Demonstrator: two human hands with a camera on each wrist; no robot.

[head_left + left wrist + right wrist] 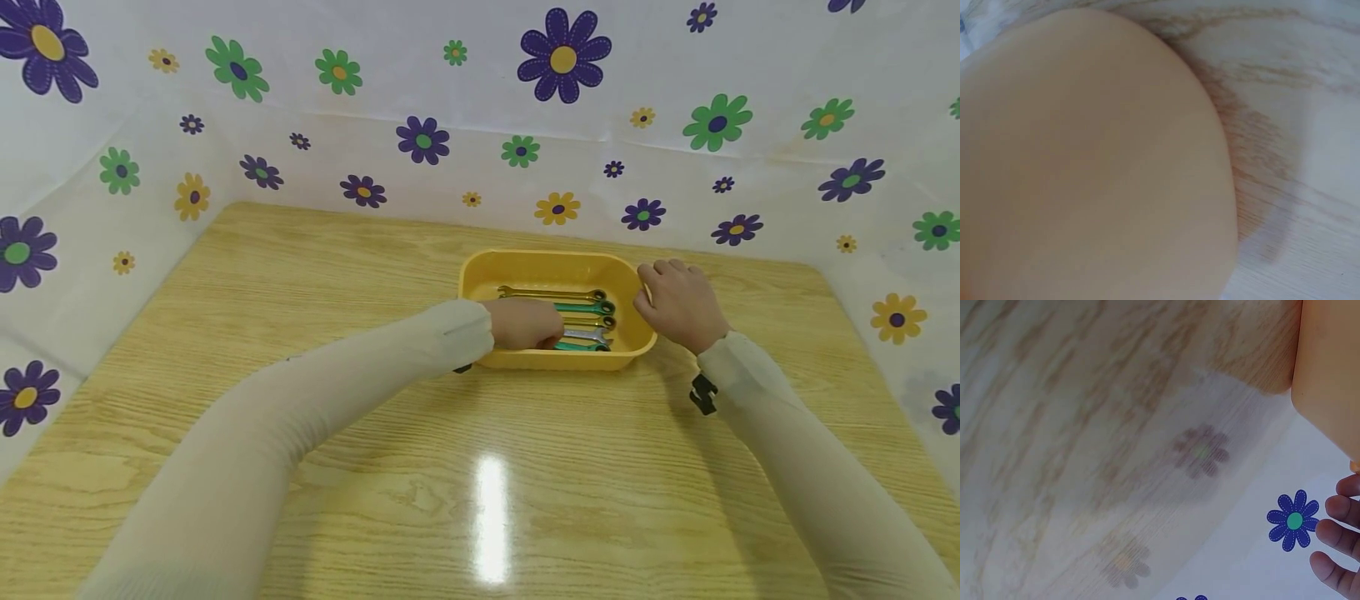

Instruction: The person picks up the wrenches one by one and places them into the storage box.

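Note:
A yellow plastic bin (555,360) stands on the table; its wall fills much of the left wrist view. My left hand (525,323) reaches into it, with fingers bent down over the wrenches. From beside those fingers a silver wrench (592,334) sticks out to the right; I cannot tell whether they grip it. A gold wrench (551,293), a green wrench (585,307) and others lie side by side on the bin's floor, partly covered by the hand. At the bin's right end my right hand (681,304) holds the rim, thumb at its edge and fingers outside.
The wood-grain table (390,450) reaches out on both sides and in front of the bin. Behind it hangs a white cloth (465,92) printed with flowers, also along the left and right sides. Light glares off the tabletop in front.

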